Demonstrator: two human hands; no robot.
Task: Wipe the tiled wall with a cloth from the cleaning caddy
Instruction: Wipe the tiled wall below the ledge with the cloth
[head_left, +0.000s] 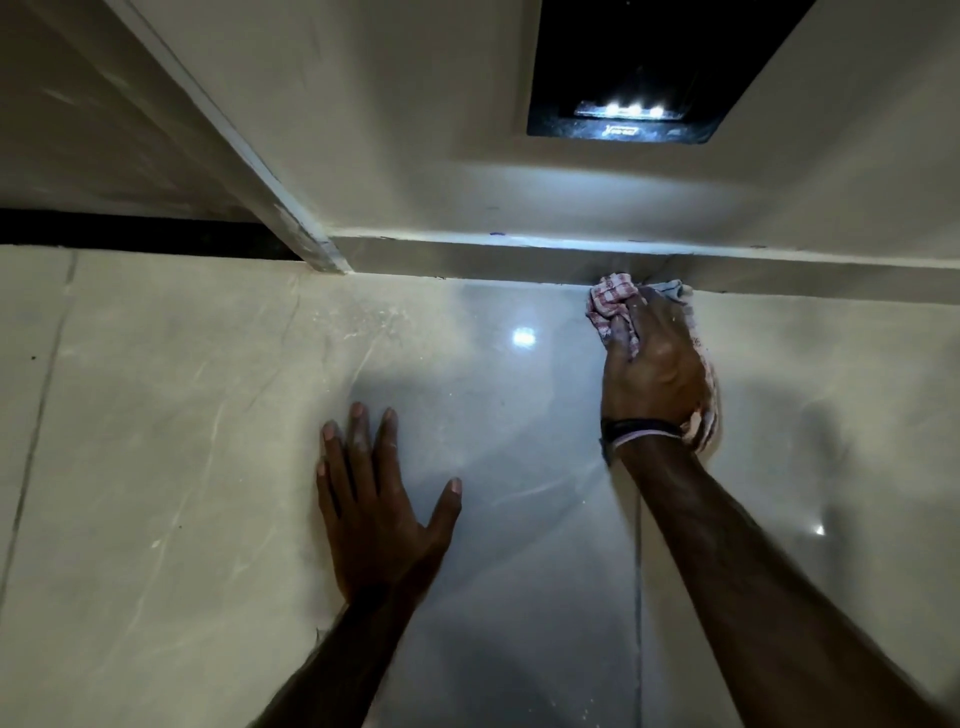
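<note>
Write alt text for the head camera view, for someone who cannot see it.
A person's right hand presses a crumpled red-and-white checked cloth against the top of a glossy pale tiled wall, just under a ledge. The left hand lies flat on the tiles, fingers spread. A recessed light glows above.

No legible text anywhere.

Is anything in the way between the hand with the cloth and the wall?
Nothing visible. The right hand presses the checked cloth flat against the tiled wall, right under the ledge at the top. The left hand rests open on the tiles lower down and to the left, apart from the cloth.
</note>
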